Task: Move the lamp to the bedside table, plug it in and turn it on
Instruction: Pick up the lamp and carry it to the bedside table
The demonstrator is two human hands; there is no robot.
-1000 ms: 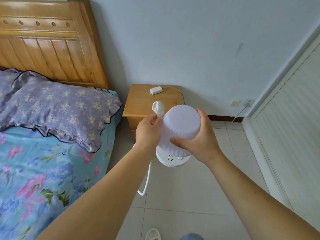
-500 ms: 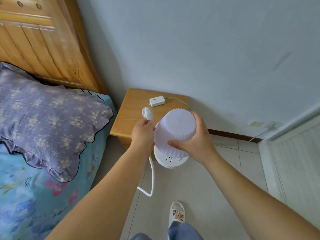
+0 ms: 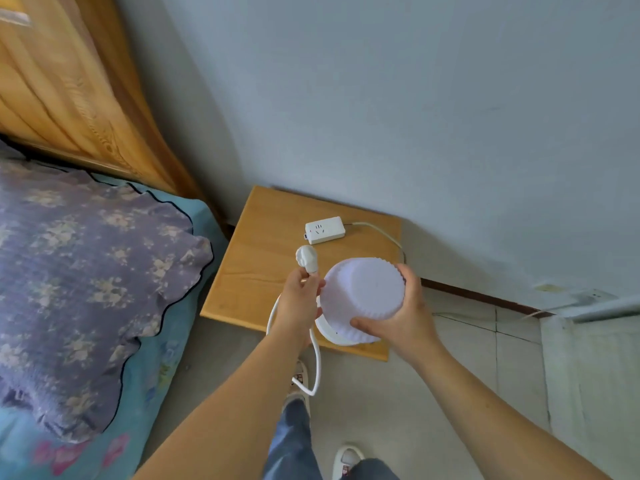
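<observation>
The lamp [image 3: 363, 289] has a pale ribbed shade and a round white base. My right hand [image 3: 405, 320] grips the shade from the right, holding it over the front right part of the wooden bedside table [image 3: 263, 258]. My left hand [image 3: 299, 303] holds the lamp's white cord just below its plug [image 3: 306, 258], which sticks up above my fingers. The cord [image 3: 313, 368] loops down below my left hand. A white power strip [image 3: 325, 229] lies at the back of the table, its cable running right.
A bed with a purple floral pillow [image 3: 86, 271] and blue sheet lies left of the table, under a wooden headboard [image 3: 69, 91]. The wall stands right behind the table. A wall outlet [image 3: 594, 294] sits low at right. My slippered feet stand on the tiled floor [image 3: 433, 393].
I have walked closer, and the view now looks down on the table. The lamp has moved from in front of the table to over its front right part. Both grips are unchanged.
</observation>
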